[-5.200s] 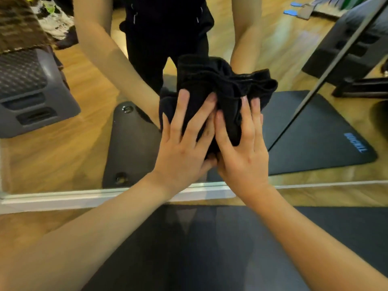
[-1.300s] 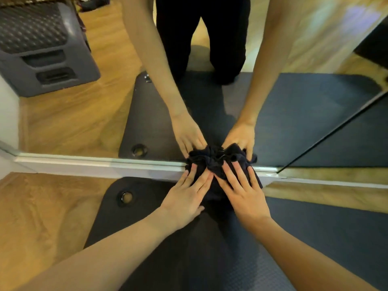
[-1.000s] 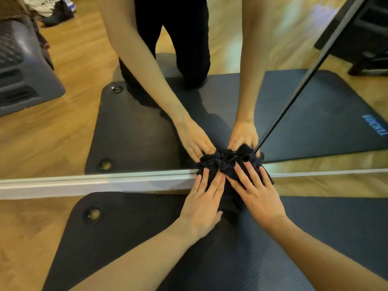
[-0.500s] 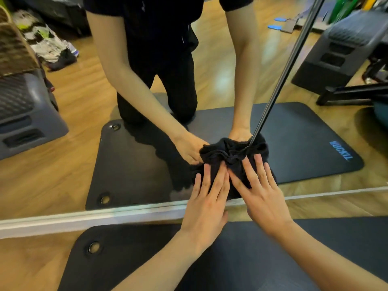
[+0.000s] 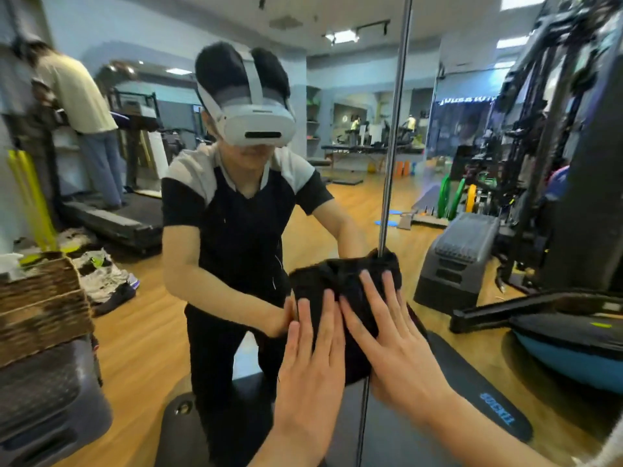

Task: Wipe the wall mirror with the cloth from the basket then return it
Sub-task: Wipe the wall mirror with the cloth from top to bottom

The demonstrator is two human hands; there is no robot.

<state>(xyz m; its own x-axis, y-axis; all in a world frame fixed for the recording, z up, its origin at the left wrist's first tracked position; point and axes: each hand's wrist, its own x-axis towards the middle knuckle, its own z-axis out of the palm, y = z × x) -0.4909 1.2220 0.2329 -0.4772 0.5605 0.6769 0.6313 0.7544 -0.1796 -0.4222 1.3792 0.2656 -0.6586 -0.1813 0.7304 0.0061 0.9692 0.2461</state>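
Head view is showing both hands pressing the cloth [image 5: 340, 281] flat against the wall mirror [image 5: 135, 348]. The left hand [image 5: 312, 372] and the right hand [image 5: 392, 345] are lying side by side, fingers straight and a little spread, palms pushing on the cloth and not curling round it. Half a second ago the cloth was sitting low, near the bottom edge of the glass; now it is much higher, and the camera is looking up at the room in the reflection. I think this means the person is wiping upward, so the wiping step is going on and the return to the basket is not yet begun. The cloth is black, soft and thick, bunched in folds above the fingertips. A thin metal seam [image 5: 391, 136] between two mirror panels is running straight up from the right hand. Below the hands a dark rubber mat [image 5: 472, 382] is lying on the wooden floor.
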